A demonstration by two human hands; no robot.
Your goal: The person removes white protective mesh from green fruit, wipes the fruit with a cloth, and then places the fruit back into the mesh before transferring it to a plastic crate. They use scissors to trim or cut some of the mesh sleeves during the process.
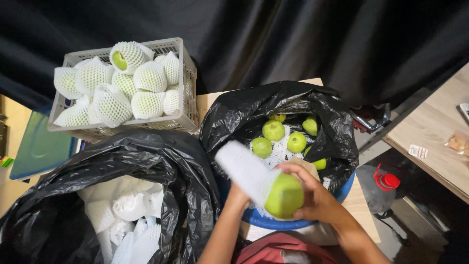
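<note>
Green guava (286, 196) sits gripped in the right hand (312, 195), half inside a white foam net sleeve (244, 168). Left hand (238, 195) lies behind the sleeve, its grip hidden. Just beyond both hands, a black-lined blue tub (278, 222) holds bare guavas (273, 130).

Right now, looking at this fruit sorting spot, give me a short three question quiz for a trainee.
1. True or false: the crate holds fruit wrapped in foam nets.
2. What does the right hand grip?
3. Where do the unwrapped green fruits lie: A, crate; B, blue tub lined with a black bag; C, floor?

Key: 1 true. 2 a green fruit, half out of its white foam net, which the left hand pulls. 3 B.
</note>
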